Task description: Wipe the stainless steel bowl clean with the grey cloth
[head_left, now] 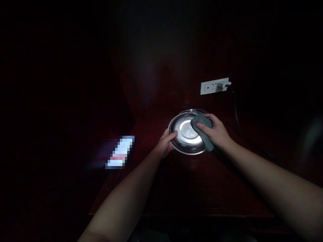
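A shiny steel bowl (185,143) is tilted up toward me over a dark wooden table (202,188). My left hand (165,143) grips its left rim, thumb over the edge. My right hand (215,131) presses a grey-green cloth (202,129) against the bowl's inside and right rim, fingers closed on the cloth. A second rim or another dish shows just behind the bowl, at the top.
A white wall socket (214,86) with a plug and a black cable (236,111) sits on the back wall, the cable running down to the right. A lit, blurred phone-like screen (120,152) lies at the table's left. The surroundings are very dark.
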Motion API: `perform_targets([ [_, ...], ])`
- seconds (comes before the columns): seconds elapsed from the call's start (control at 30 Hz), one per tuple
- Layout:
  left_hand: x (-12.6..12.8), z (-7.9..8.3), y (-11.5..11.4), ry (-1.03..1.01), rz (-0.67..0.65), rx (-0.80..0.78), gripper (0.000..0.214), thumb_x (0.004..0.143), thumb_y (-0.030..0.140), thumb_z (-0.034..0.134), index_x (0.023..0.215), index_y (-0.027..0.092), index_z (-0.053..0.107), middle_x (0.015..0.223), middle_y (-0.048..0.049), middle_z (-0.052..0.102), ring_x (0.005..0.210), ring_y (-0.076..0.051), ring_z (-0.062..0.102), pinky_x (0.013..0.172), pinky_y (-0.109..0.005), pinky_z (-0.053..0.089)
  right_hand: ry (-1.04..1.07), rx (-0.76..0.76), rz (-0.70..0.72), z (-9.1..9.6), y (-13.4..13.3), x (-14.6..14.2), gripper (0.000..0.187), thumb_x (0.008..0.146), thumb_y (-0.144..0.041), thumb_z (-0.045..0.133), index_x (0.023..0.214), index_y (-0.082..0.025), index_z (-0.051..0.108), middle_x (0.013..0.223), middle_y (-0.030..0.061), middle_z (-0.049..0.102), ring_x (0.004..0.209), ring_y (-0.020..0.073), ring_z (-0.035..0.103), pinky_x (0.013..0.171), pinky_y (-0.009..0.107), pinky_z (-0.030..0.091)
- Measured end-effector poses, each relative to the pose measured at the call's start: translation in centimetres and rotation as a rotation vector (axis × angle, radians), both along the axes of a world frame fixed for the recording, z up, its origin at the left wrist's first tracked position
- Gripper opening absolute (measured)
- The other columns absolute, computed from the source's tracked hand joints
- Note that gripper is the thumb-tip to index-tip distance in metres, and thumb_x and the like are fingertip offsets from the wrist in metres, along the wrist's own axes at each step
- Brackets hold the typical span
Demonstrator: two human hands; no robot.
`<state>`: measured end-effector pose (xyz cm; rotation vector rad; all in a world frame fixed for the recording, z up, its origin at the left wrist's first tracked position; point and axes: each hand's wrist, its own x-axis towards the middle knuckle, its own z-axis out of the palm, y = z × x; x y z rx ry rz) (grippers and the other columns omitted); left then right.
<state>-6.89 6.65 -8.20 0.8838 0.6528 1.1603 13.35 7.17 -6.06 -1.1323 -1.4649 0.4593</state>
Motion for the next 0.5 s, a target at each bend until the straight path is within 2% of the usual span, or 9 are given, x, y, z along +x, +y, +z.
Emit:
perform_targets([
  [0.13,-0.05,-0.19,0.06,0.000,0.004,-0.006,0.043,0.071,0.026,0.068,0.110,0.020,0.051,0.097,-0.0061,0.063,0.085,-0.023,0.065,0.081,-0.047,0.051,0.002,-0.006,0.011,0.05,-0.07,-0.03,0.046,0.064,-0.048,0.070,0.099,-0.020,0.057,0.093,0.0075,0.061,0.085,0.0259,0.059,0.077,0.043,0.047],
  [0.5,0.11,-0.11,0.14,-0.026,0.011,-0.003,0.044,0.072,0.025,0.067,0.113,0.019,0.052,0.103,-0.0082,0.063,0.094,-0.025,0.063,0.087,-0.048,0.049,-0.001,-0.037,0.023,-0.29,0.11,0.14,0.046,0.064,-0.048,0.070,0.099,-0.021,0.057,0.093,0.0067,0.061,0.085,0.0259,0.059,0.078,0.044,0.047],
])
